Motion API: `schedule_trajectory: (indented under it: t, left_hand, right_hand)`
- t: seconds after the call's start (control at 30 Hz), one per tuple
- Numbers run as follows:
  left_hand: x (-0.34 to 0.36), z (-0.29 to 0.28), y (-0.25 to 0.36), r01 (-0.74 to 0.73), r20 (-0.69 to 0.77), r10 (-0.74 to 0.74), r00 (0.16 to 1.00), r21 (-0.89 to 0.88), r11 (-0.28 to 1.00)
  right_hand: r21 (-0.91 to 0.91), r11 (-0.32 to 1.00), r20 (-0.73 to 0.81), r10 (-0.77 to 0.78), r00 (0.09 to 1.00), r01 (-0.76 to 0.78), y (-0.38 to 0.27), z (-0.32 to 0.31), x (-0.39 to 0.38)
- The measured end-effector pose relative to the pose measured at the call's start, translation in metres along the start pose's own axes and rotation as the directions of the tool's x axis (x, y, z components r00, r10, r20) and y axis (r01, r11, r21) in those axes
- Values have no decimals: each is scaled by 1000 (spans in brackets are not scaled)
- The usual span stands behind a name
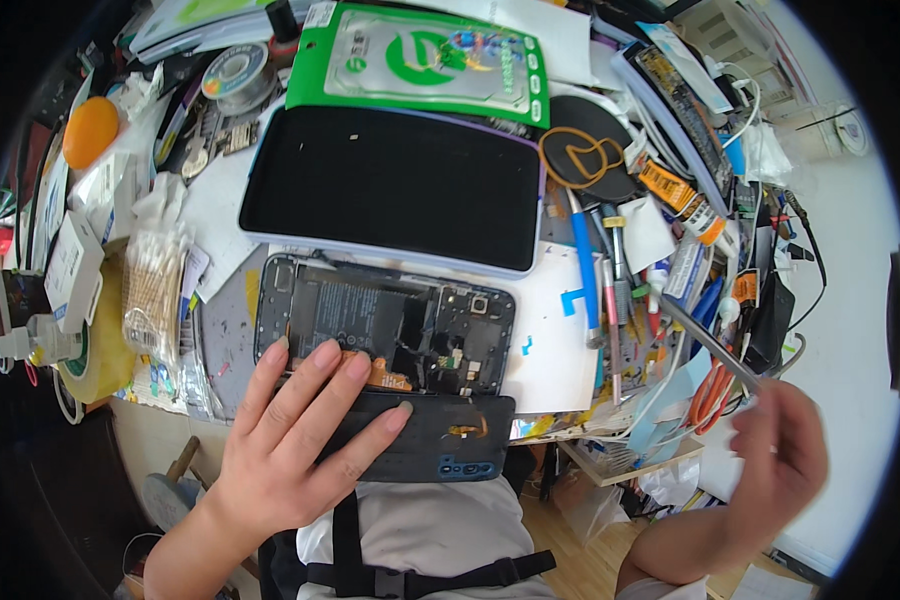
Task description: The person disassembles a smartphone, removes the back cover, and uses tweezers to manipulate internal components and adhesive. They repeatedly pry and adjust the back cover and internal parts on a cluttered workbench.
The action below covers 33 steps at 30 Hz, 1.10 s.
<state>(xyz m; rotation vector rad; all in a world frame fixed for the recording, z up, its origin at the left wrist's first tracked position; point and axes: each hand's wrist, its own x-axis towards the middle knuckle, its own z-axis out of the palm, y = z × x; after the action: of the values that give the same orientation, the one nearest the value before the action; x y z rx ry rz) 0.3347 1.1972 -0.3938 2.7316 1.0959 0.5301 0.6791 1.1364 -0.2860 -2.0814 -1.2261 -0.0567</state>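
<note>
An opened smartphone (390, 322) lies at the near edge of the table, its battery (348, 318) and circuit parts bare. Its dark back cover (440, 455) is flipped toward me, overlapping or touching the phone's near edge. My left hand (305, 430) rests flat across both, fingers spread, with fingertips by the orange flex cable (388, 376). On the right, my right hand (782, 440) is raised off the table and closed on a long, slim grey metal tool (710, 345) that points up and left. Whether the tool is tweezers or a flat pry bar I cannot tell.
Beyond the phone lie a black-lined tray-like case (390, 185) and a green-framed package (420, 60). Cotton swabs (155, 290) and a solder spool (238, 76) sit left. A blue-handled tool (583, 265), an orange tube (682, 200) and cables crowd the right.
</note>
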Motion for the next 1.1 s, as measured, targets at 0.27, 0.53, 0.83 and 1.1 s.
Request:
schedule_trajectory:
  t: [0.27,0.53,0.83,1.1]
  left_hand:
    - [2,2,1,5,-17,-5,1000,18,1000]
    - [1,1,1,20,0,-20,1000,25,999]
    - [0,-2,0,-37,75,37,997,-10,999]
    - [-3,-5,-2,-26,130,28,991,-18,1000]
  right_hand:
    - [91,955,-94,-274,957,283,-23,11,-19]
    - [115,938,360,-346,867,326,-34,55,-30]
    - [699,544,288,-808,513,464,-8,69,-72]
    - [620,616,336,-768,546,485,-3,70,-77]
